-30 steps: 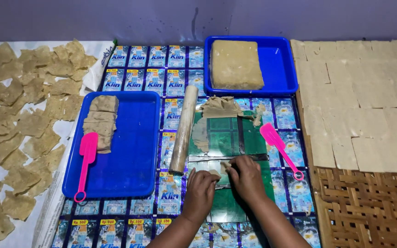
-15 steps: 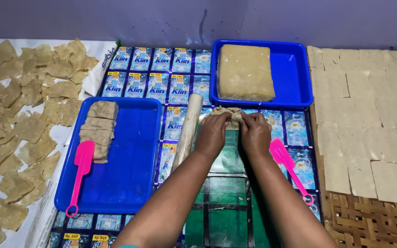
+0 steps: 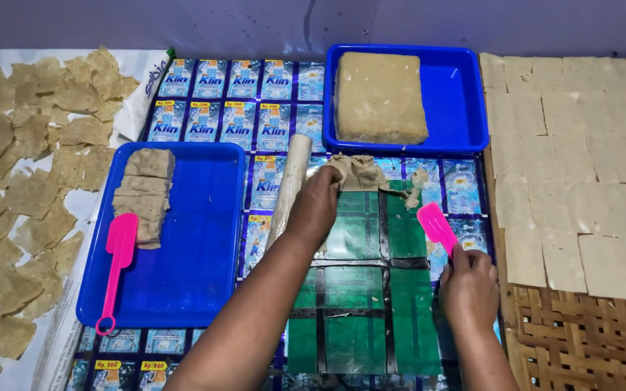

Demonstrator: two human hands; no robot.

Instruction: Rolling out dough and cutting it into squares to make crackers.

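Observation:
My left hand (image 3: 318, 205) presses on a crumpled thin sheet of tan dough (image 3: 357, 172) at the far end of a green plastic work mat (image 3: 360, 289). A cream rolling pin (image 3: 290, 187) lies just left of that hand. My right hand (image 3: 469, 286) grips the handle of a pink scraper (image 3: 435, 226), whose blade lies on the mat's right edge. Small dough scraps (image 3: 416, 184) sit between the sheet and the scraper.
A blue tray (image 3: 465, 108) at the back holds a dough block (image 3: 379, 97). A second blue tray (image 3: 197, 253) on the left holds dough slices (image 3: 144, 194) and another pink scraper (image 3: 117, 270). Cut squares (image 3: 581, 166) cover a woven rack; dried pieces (image 3: 23, 181) lie far left.
Both hands were on the dough sheet at the mat's far end. Now my right hand has drawn back and taken the pink scraper, while my left hand stays on the dough.

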